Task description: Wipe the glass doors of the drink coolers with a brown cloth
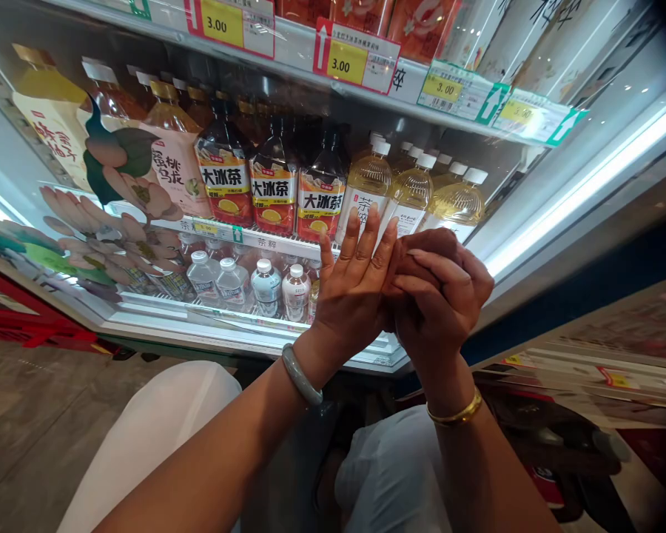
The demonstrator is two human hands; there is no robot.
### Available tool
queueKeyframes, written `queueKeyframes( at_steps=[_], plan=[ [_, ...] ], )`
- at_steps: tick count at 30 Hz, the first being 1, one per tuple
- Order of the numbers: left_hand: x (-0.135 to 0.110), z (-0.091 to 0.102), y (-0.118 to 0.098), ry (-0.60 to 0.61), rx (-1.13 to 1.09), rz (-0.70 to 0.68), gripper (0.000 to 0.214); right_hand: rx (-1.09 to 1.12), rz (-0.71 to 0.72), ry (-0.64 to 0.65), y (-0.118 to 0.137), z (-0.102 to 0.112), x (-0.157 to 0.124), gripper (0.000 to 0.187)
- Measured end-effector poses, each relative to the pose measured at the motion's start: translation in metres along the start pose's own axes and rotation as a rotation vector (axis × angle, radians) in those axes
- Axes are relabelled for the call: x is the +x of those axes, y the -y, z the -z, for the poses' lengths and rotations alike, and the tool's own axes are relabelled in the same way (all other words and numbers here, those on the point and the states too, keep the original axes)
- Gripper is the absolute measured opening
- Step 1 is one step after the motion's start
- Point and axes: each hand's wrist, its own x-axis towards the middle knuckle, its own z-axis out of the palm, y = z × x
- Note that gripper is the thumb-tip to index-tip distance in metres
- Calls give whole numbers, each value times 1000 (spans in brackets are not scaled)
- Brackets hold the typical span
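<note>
My left hand (349, 289) is raised in front of the glass-fronted drinks cooler, a grey-green bangle (302, 374) on its wrist. Its fingers are stretched out and slightly apart, and they hold nothing. Close against its thumb side is my right hand (441, 292), with a gold bracelet (455, 411) on the wrist. The right fingers are bent and closed; whatever lies between them is in shadow and I cannot make it out. Behind the fingertips stand pale yellow tea bottles (414, 189) with white caps. The left thumb is hidden.
Dark-capped iced tea bottles (274, 181) stand left of the hands on the same shelf. Small bottles (266, 289) line the shelf below. Price tags (341, 65) run along the upper shelf edge. The white-clad knees (160, 437) are below, and a red crate-like object (27, 318) lies left.
</note>
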Motion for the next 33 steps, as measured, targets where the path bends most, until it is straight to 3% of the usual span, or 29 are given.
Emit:
queueKeyframes(
  at_steps=[4,8,12,16,19,22,25,30,33],
  plan=[
    [0,1,1,4,-18,5,71,-68,-2,-74,-25,13,2,7],
    [0,1,1,11,-29,13,75,-183,-86,-224,-49,21,1,29],
    [0,1,1,1,-16,-3,72,-166,-124,-133,-23,3,-2,22],
    [0,1,2,-25,-14,-9,68,-76,43,-37,0,-9,-4,10],
    [1,2,2,-10,-12,-16,68,-84,32,-41,-11,0,-3,7],
    [0,4,2,6,-16,-17,70,-160,-69,-130,-27,11,0,9],
    [0,4,2,3,-20,-25,69,-172,-128,-179,-27,11,1,13],
    [2,3,11,-51,31,-9,73,-82,-11,-71,-10,-2,-2,12],
    [3,4,18,-65,59,18,77,-71,55,-63,-16,1,-3,8]
  ],
)
